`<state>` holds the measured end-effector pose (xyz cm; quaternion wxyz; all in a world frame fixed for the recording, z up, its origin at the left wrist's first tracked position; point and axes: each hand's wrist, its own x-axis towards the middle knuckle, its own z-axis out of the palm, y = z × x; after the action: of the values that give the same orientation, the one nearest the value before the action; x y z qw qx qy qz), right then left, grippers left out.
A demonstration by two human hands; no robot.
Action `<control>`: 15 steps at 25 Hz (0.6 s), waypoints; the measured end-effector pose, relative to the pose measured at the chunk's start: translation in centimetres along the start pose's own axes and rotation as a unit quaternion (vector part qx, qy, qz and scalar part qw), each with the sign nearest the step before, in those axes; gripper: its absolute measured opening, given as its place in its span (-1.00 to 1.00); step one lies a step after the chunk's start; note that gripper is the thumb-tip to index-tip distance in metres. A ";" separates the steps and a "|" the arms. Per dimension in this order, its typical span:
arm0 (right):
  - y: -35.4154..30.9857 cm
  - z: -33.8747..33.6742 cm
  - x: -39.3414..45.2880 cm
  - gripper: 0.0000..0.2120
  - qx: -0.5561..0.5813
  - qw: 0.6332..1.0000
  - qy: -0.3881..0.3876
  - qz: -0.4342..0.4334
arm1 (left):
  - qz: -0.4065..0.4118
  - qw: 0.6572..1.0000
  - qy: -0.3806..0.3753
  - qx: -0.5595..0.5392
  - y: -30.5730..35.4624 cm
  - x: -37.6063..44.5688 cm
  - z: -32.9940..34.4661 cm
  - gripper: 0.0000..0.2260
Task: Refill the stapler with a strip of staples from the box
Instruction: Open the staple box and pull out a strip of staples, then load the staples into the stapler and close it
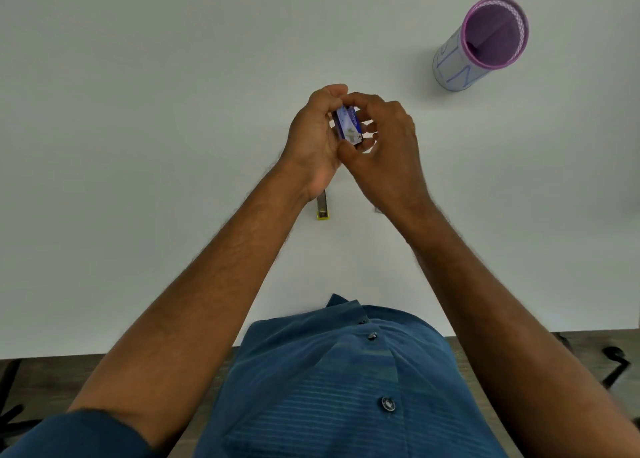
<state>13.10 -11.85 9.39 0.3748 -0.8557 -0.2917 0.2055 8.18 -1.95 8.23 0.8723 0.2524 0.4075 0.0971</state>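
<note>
With the box [347, 125] gripped in my left hand [313, 139] at frame centre, my right hand [384, 135] should pinch its end and ease one strip out, the stapler [322, 208] waiting just below on the desk [138, 111].

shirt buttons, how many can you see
3, down the shirt front: one near the collar, one just below, one lower. More may be hidden.

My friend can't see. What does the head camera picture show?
Both hands, left hand and right hand, hold a small blue staple box above a white table. A stapler lies beneath; a purple cup stands far right.
</note>
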 end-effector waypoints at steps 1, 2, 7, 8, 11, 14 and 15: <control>0.5 0.1 0.8 -0.57 0.002 1.000 0.001 0.003 | 0.016 0.998 0.020 0.063 0.2 0.7 -0.2 -0.75; 1.2 0.2 1.7 -0.55 0.004 1.000 0.003 0.000 | 0.036 0.987 0.028 0.152 0.4 1.5 -0.6 -0.78; 5.4 0.1 7.6 -0.49 -0.044 0.999 0.019 0.004 | 0.233 0.815 0.074 0.526 2.5 5.1 -4.2 -0.76; 6.1 0.1 8.7 -0.49 -0.067 0.998 0.015 0.010 | 0.261 0.775 0.078 0.570 2.7 5.7 -5.4 -0.75; 7.5 0.6 11.3 -0.49 -0.122 0.992 0.013 -0.013 | 0.288 0.678 0.098 0.669 2.8 7.2 -8.7 -0.68; 8.1 1.1 13.1 -0.50 -0.142 0.988 0.035 -0.038 | 0.317 0.611 0.096 0.719 2.0 7.7 -10.5 -0.62; 8.2 1.2 13.5 -0.50 -0.146 0.988 0.040 -0.041 | 0.327 0.589 0.097 0.733 1.6 7.8 -10.7 -0.61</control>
<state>25.32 -6.87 0.53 0.2654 -0.8960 -0.3380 0.1114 5.16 6.21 -1.88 0.2573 0.9114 0.3137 0.0685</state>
